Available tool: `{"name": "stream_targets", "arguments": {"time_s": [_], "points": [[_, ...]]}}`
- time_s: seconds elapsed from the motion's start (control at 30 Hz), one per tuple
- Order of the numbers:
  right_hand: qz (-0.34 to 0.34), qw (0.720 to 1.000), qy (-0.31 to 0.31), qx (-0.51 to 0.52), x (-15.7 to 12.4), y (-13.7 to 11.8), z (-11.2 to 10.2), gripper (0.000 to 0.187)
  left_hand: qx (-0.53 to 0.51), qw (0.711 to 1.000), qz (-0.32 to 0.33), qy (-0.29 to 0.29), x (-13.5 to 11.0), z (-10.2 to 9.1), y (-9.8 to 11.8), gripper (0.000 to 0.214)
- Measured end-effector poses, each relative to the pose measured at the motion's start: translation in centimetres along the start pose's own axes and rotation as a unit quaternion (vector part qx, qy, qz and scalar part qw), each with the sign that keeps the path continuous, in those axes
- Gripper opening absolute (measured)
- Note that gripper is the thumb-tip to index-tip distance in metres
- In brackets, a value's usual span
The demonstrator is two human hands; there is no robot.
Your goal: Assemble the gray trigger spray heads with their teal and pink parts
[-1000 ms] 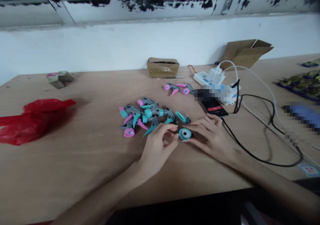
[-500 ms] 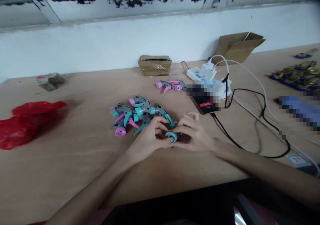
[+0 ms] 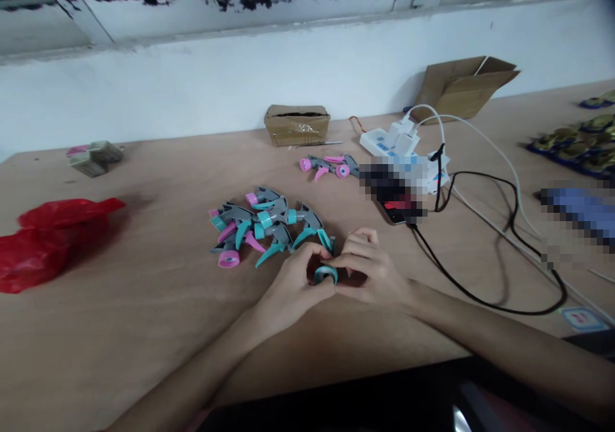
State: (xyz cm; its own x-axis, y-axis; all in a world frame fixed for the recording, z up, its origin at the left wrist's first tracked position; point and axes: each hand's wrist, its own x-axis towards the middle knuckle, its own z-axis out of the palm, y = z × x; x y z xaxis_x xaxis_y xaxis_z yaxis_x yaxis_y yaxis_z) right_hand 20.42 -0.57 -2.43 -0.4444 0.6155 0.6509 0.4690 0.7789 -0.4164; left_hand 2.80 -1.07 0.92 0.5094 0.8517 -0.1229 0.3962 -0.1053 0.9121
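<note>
Both of my hands meet over one grey spray-trigger head with a teal collar [image 3: 327,273] just above the wooden table [image 3: 144,329]. My left hand [image 3: 293,284] pinches the teal collar from the left. My right hand [image 3: 372,268] curls around the grey body from the right, hiding most of it. Right behind my hands lies a pile of grey trigger heads with teal and pink parts [image 3: 262,224].
Farther back lie a pair of pink-trimmed trigger heads [image 3: 329,164], a phone [image 3: 396,204], a white power strip with chargers [image 3: 398,143] and black and white cables [image 3: 500,240]. A red plastic bag [image 3: 52,233] lies at the left; cardboard boxes [image 3: 298,124] stand by the wall.
My hands have closed together around the teal-collared trigger head; a second ago the right hand lay flatter and the collar's open face showed. The view has shifted slightly.
</note>
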Motion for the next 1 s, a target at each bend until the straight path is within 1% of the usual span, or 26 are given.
{"name": "stream_targets", "arguments": {"time_s": [0.1,0.2,0.33,0.43,0.63,0.83,1.0], "points": [[-0.006,1.000,-0.006,-0.017,-0.16,0.11,-0.18,0.021,-0.059,0.998,-0.001,0.019,-0.21,0.35,-0.29,0.021],[-0.002,0.999,-0.011,-0.044,-0.20,0.14,-0.61,0.026,-0.111,0.993,0.005,0.036,-0.32,0.57,-0.14,0.025],[0.005,0.998,-0.027,-0.059,-0.20,0.24,-0.96,0.030,-0.132,0.990,0.008,0.051,-0.36,0.61,0.28,0.028],[0.009,0.997,-0.042,-0.059,-0.31,0.50,-0.89,0.032,-0.117,0.992,0.007,0.049,-0.26,0.61,0.18,0.027],[0.015,0.997,-0.048,-0.066,-0.55,0.66,-0.62,0.026,-0.070,0.997,0.023,0.039,-0.09,0.76,-0.39,0.025],[0.012,0.996,-0.049,-0.079,-0.72,0.32,-0.32,0.022,0.023,0.998,0.031,0.056,-0.27,0.96,-0.45,0.024],[0.016,0.996,-0.047,-0.077,-0.73,0.13,-0.15,0.022,0.038,0.996,0.025,0.072,-0.23,1.03,-0.56,0.019]]}}
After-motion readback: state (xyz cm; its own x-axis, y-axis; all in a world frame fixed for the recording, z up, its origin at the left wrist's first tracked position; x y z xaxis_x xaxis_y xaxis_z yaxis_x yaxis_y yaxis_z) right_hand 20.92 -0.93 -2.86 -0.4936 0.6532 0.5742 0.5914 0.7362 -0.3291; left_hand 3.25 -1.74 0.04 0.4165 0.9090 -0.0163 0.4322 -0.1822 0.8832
